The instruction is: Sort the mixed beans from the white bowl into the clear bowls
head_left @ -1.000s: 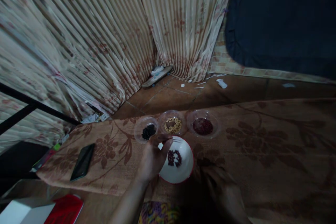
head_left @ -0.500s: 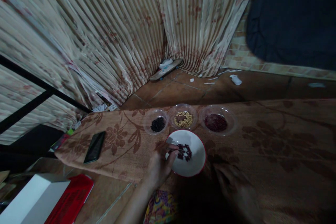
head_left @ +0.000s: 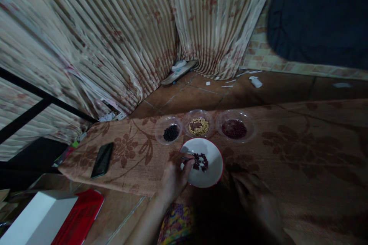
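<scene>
Dark-red beans (head_left: 204,165) lie in the white bowl (head_left: 215,157) in the head view, the left hand (head_left: 174,175) over its rim from nine o'clock, thumb and forefinger pinched on what seems a thin tool (head_left: 187,157), while the right hand (head_left: 255,195), outside at four, is too shadowed to tell whether its fingers are apart. A weak pinch in this dimness could drop a bean, and pressing on the rim could tip the bowl. Clear tubs (head_left: 251,125) of black beans (head_left: 171,133) at half past ten, yellow beans (head_left: 204,128) at twelve and more red beans (head_left: 234,129) at half past one crowd its far side; a phone (head_left: 102,160) lies well apart at nine.
</scene>
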A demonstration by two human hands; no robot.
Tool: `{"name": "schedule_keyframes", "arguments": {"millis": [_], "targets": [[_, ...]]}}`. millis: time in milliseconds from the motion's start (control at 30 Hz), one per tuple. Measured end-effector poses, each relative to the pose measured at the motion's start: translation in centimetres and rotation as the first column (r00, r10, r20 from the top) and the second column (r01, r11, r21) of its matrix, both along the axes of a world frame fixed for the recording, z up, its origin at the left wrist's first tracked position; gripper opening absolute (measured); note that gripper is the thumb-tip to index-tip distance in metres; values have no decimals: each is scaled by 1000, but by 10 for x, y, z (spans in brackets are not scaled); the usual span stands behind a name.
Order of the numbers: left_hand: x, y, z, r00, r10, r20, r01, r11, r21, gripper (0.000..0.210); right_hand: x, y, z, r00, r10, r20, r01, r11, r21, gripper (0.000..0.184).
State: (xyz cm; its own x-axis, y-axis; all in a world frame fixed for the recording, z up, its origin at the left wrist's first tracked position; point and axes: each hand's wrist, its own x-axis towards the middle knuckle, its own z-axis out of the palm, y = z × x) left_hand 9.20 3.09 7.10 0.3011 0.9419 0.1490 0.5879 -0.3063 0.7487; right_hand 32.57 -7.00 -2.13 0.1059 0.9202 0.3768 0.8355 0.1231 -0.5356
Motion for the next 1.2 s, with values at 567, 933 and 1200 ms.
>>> {"name": "schedule_keyframes", "arguments": {"millis": [567, 933, 1200], "targets": [[5, -1, 6, 999, 36, -23, -35, 999, 19, 10, -1, 0, 3, 1000, -2, 5, 2, 1000, 0, 24], [6, -2, 4, 997, 74, 4, -74, 997, 25, 11, -1, 1, 1, 1000, -1, 22, 0, 1000, 25, 22], [7, 1, 12, 993, 118, 7, -118, 993, -16, 17, -2, 1, 0, 1000, -13, 19, 13, 1000, 21, 24]]}}
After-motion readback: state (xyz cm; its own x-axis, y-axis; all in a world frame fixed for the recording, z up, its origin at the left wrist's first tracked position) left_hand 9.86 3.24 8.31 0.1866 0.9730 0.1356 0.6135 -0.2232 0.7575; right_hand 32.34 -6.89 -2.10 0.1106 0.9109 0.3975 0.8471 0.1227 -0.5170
